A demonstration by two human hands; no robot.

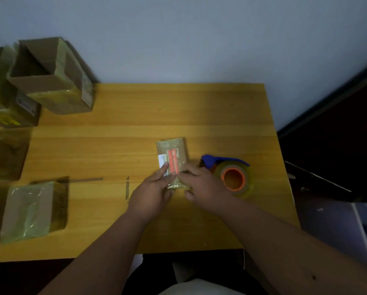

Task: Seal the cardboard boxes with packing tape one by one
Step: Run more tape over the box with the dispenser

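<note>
Fingers (165, 169) of both hands press flat on small box (172, 154) atop wooden table (114, 128) against wall (178, 39).

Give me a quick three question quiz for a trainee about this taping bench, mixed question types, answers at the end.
1. True or false: the tape dispenser lies left of the small box.
2. What do both hands, left hand and right hand, touch?
A. small box
B. open box
C. dispenser
3. Fill in: the open box stands at the table's far ____ corner.

Key: 1 false; 2 A; 3 left.
</note>
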